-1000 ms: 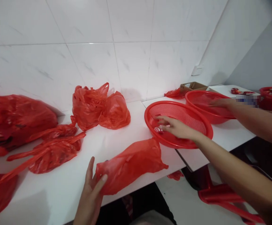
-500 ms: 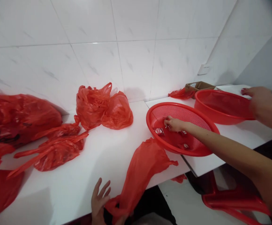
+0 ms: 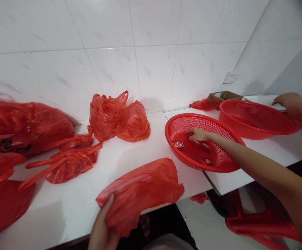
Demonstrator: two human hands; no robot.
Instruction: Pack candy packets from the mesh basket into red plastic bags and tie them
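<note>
My left hand grips the near end of a crumpled red plastic bag that lies at the front edge of the white table. My right arm reaches out to a red perforated basket. My right hand is inside it, fingers curled down among a few small red-and-white packets on the basket floor. What the fingers hold is hidden.
Several more red bags lie along the tiled wall and at the far left. A second red basin stands to the right, with a cardboard box behind it. Another person's hand rests beyond that basin. A red stool stands below.
My left hand has taken hold of the red bag, which had slid half off the table edge, and brought it back flat on the table. My right hand has stayed in the basket.
</note>
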